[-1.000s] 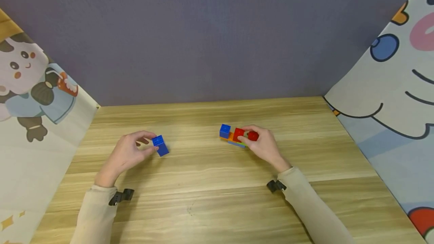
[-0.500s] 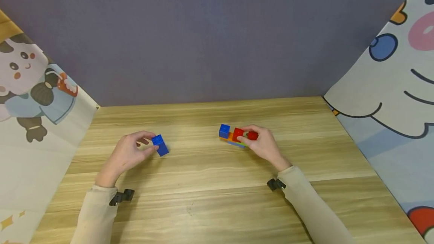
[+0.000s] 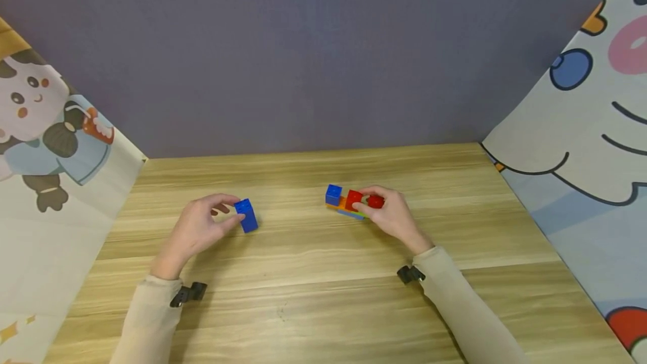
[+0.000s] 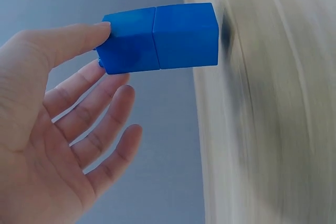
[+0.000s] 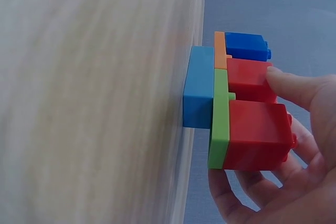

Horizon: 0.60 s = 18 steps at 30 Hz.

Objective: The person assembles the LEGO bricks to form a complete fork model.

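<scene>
My left hand (image 3: 199, 226) pinches a stack of two blue building blocks (image 3: 248, 219) between thumb and fingertips, at its studded top end. In the left wrist view the seam between both blue blocks (image 4: 184, 35) shows, and the stack's lower end is just off the tabletop. My right hand (image 3: 391, 215) holds a built block piece, its thumb on a middle red block (image 5: 248, 74). That piece has a light-blue block (image 5: 198, 87) at the bottom, orange (image 5: 219, 50) and green (image 5: 219, 124) plates above, and a dark-blue block (image 3: 333, 195) and another red block (image 5: 257, 135) on top.
Both hands are over a wood-grain table (image 3: 303, 274). A grey wall panel (image 3: 313, 60) stands at the back, with cartoon-printed panels at the left (image 3: 96, 184) and right (image 3: 536, 145). A small black camera is strapped on each wrist.
My left hand has shifted a little to the right with the blue stack, which has turned slightly more upright. The right hand and its block piece stay practically in place.
</scene>
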Motion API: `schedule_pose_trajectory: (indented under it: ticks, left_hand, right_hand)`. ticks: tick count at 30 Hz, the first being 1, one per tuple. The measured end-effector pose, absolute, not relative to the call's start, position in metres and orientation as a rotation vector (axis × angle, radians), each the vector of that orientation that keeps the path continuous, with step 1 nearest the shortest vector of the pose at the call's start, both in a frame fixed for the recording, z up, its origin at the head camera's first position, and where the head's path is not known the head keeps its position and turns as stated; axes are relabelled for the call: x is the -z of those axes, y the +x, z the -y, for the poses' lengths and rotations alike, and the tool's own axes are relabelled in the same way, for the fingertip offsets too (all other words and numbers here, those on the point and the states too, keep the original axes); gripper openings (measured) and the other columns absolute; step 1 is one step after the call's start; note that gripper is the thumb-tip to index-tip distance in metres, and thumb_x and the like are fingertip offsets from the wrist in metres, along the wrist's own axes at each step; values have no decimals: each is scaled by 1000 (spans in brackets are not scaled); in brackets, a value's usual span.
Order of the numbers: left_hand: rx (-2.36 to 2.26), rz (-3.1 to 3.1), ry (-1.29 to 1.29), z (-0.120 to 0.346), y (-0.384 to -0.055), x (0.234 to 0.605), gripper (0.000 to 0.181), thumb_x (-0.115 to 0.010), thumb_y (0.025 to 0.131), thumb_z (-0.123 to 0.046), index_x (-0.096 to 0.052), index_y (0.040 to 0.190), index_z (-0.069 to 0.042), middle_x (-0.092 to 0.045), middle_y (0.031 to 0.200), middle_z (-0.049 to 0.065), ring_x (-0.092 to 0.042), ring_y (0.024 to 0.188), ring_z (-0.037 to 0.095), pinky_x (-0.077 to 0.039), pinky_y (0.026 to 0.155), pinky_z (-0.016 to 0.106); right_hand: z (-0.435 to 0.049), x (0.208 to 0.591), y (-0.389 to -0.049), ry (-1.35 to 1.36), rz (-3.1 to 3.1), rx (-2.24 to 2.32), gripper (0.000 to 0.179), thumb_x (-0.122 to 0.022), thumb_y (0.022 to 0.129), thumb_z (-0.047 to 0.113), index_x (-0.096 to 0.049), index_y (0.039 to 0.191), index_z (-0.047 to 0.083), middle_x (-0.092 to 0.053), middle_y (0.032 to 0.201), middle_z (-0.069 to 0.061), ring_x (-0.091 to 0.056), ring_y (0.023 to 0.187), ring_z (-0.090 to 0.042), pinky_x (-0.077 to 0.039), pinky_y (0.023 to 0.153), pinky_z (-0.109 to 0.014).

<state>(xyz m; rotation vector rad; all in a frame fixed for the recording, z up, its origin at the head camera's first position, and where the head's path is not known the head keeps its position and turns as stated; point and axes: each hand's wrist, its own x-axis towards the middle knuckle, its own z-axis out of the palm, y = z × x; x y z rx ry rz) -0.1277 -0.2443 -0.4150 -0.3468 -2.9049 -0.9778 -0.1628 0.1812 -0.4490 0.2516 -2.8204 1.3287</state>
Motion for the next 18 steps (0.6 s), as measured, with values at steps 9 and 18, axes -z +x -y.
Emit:
schedule_pose_trajectory:
  ticks: [9,18]
  left_hand:
    - [986,2921,-356,235,-129,414,38,-80,97,-33,-75,129,-13,-78,120,13,-71,107,34,-57,92,56]
    - [980,2910,-375,226,-129,412,38,-81,96,-32,-75,128,-13,-79,118,12,-71,106,35,-57,91,56]
  right_hand:
    - [-181,450,-162,265,2817,-1319,39,-82,95,32,-76,130,14,-72,138,-14,-68,122,-34,-60,92,-47]
    - [-181,449,-162,256,2825,-1302,40,-82,95,32,-76,129,14,-72,138,-14,-69,120,-33,-58,90,-42]
